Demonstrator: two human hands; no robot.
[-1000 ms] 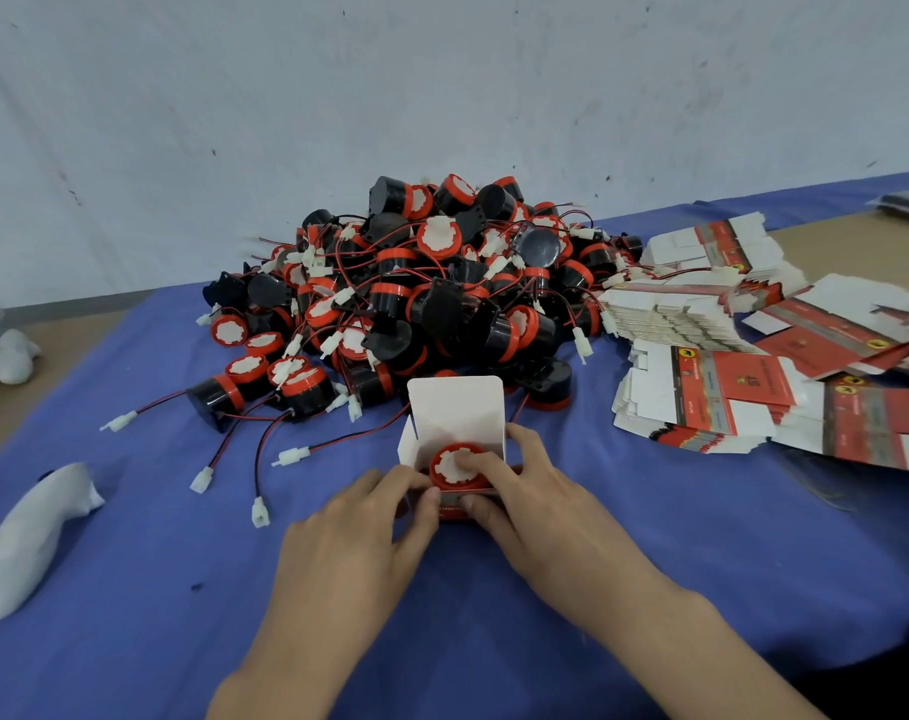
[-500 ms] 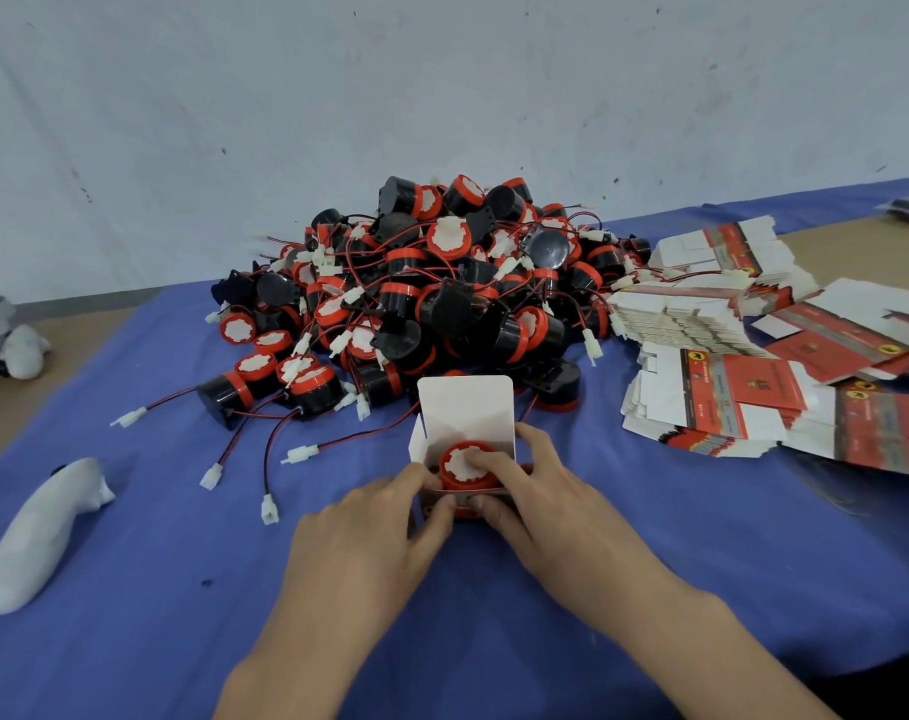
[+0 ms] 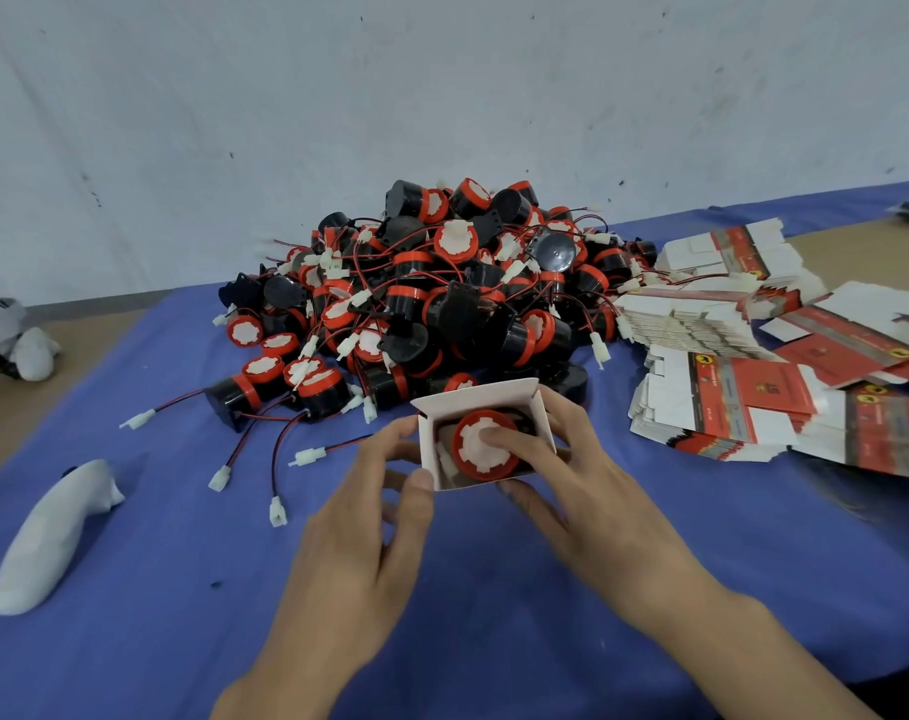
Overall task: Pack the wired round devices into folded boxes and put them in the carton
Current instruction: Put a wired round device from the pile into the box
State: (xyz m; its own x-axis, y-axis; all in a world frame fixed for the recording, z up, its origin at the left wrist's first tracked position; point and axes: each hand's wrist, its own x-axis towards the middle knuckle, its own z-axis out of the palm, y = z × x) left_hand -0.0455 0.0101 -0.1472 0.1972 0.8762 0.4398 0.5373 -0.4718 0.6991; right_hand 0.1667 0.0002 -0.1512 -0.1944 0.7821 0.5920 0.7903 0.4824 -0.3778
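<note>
A small white folded box (image 3: 540, 415) lies tipped with its open mouth toward me on the blue cloth. A round device with a red rim and white centre (image 3: 468, 452) sits inside it. My left hand (image 3: 374, 532) pinches the box's left wall between thumb and fingers. My right hand (image 3: 582, 475) wraps the box's right side, with one fingertip pressing on the device's white face. A big pile of black and red wired devices (image 3: 442, 288) lies just behind the box. No carton is in view.
Stacks of flat unfolded red and white boxes (image 3: 728, 402) spread across the right of the table. A white handheld object (image 3: 47, 537) lies at the left on the blue cloth (image 3: 182, 589). Loose wires with white connectors (image 3: 276, 506) trail left of the box. A wall stands behind.
The box has tipped from upright with its flap raised to lying open toward me. The device has gone deeper inside it under my right fingertip, and my left hand has shifted to the box's left wall.
</note>
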